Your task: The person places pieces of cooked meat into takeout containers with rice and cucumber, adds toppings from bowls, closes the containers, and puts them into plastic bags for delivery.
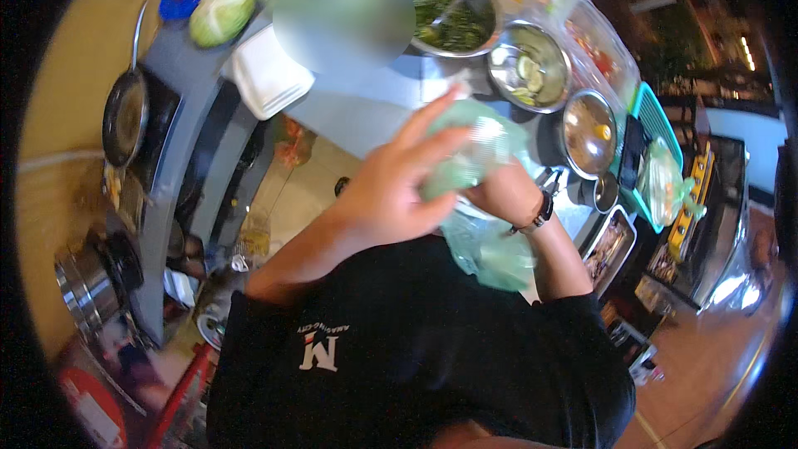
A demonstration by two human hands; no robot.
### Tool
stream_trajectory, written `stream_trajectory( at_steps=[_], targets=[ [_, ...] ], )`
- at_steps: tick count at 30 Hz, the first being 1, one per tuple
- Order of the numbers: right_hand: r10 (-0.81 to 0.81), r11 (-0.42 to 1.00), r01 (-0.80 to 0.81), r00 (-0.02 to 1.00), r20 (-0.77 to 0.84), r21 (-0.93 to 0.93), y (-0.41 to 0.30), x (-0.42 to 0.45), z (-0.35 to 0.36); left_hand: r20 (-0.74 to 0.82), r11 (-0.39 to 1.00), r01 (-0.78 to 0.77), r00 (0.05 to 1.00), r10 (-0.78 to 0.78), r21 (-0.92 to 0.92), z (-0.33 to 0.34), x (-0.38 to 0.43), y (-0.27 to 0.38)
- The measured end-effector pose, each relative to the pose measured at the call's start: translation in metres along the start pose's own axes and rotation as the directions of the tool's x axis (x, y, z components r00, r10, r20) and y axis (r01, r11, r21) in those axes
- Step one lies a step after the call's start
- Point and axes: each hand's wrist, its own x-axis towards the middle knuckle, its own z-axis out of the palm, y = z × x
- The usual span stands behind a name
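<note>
A small clear ribbed container inside a thin green plastic bag [492,249] is held up before my chest. My left hand [405,168] has its fingers and thumb curled around the bagged container from the left. On the other side my right hand [505,187], with a dark wristwatch, is against the bag; its fingers are mostly hidden behind the plastic. The loose part of the bag hangs down over my black shirt. Beyond my hands lies the grey counter [361,112], with a stack of white foam boxes [271,75] on it.
Steel bowls of leafy greens [458,22] and sliced pieces [530,72], a lidded pot [589,134] and a metal tray of food [608,249] line the right side. A cabbage [222,14], a blue basket [171,3] and a frying pan [126,118] are at the left.
</note>
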Motion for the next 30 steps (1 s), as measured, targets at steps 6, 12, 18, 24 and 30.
stream_trajectory(
  at_steps=[6, 12, 18, 24, 30],
  targets=[
    [0.164, 0.962, -0.151, 0.986, 0.041, -0.226, -0.092, -0.023, -0.026, -0.539, 0.903, -0.23, 0.739, 0.405, 0.362, -0.055, -0.064, -0.086],
    [0.045, 0.645, -0.243, 0.959, 0.281, 0.725, -0.137, 0.004, 0.058, -0.875, 0.812, 0.544, 0.475, -0.09, 0.212, -0.089, -0.173, -0.41],
    [0.39, 0.784, -0.586, 0.724, 0.569, 0.208, -0.078, 0.02, 0.222, -0.43, 0.382, 0.342, -0.074, -0.9, -0.858, -0.115, -0.206, -0.664],
    [0.492, 0.857, -0.493, 0.699, 0.519, -0.148, -0.033, -0.008, 0.279, -0.226, 0.243, 0.067, 0.202, -0.953, -0.968, -0.097, -0.199, -0.724],
    [0.504, 0.802, -0.597, 0.662, 0.555, -0.016, -0.021, -0.02, 0.296, -0.62, 0.593, 0.577, 0.181, -0.764, -0.562, -0.101, -0.243, -0.697]
  ],
)
